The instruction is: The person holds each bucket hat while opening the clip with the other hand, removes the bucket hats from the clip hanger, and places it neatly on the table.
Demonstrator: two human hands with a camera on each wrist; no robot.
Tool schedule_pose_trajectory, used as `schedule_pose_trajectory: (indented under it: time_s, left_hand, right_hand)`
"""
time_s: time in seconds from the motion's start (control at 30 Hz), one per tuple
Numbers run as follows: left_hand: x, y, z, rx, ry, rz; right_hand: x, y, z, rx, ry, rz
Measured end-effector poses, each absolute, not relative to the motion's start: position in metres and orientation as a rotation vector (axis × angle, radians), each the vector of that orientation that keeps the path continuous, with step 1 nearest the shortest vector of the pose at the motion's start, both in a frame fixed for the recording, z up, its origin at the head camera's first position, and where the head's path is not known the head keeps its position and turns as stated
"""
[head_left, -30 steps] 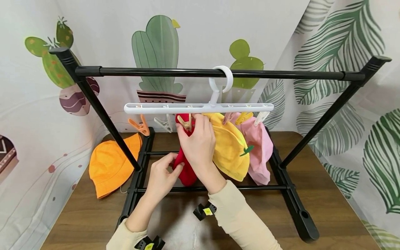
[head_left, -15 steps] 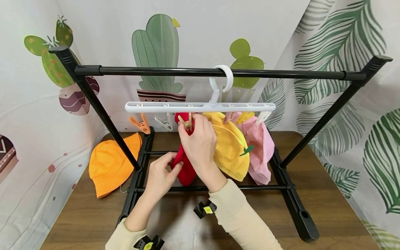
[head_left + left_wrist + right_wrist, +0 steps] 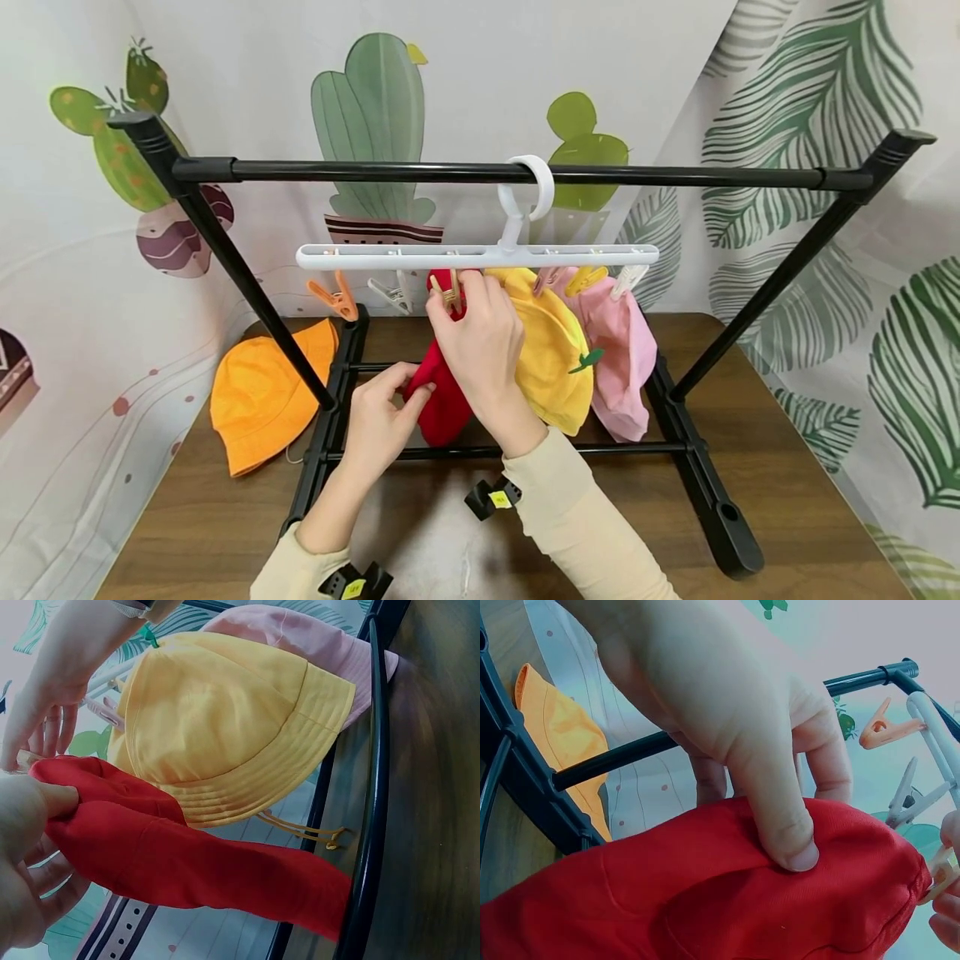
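A red cloth hat (image 3: 442,402) hangs from a beige clothespin (image 3: 452,293) beneath the white clip hanger (image 3: 412,257). My left hand (image 3: 381,423) pinches the hat's left side between thumb and fingers; its thumb lies over the red cloth (image 3: 840,885) in the right wrist view. Higher up, my right hand (image 3: 482,346) holds the beige clothespin, whose tips meet the hat's upper end in the right wrist view. In the head view that hand covers part of the hat. A yellow hat (image 3: 225,712) and a pink hat (image 3: 618,358) hang to the right.
Orange (image 3: 341,296) and pale grey (image 3: 393,292) clothespins dangle at the hanger's left. The hanger hooks over the black rack's top bar (image 3: 360,171). An orange bucket hat (image 3: 273,400) lies on the wooden table (image 3: 600,517) beside the rack's left leg.
My left hand has drawn the lower part of the red hat slightly to the left. The right hand stays at the clothespin. The head view has shifted a little.
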State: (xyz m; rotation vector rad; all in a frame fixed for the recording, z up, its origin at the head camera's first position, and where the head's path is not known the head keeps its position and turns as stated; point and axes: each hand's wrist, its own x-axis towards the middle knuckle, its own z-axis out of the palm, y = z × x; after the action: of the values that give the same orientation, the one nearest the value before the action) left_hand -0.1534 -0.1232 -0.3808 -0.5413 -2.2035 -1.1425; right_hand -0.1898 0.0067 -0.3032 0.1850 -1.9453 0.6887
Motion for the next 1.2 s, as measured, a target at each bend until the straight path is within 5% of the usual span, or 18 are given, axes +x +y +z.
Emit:
schedule_pose_trajectory:
  time_s: [1.2]
  left_hand:
    - [-0.16,-0.154,-0.356,-0.591,-2.201,-0.955]
  right_hand:
    - [-0.193,0.011,-0.302,0.151,-1.961,0.752]
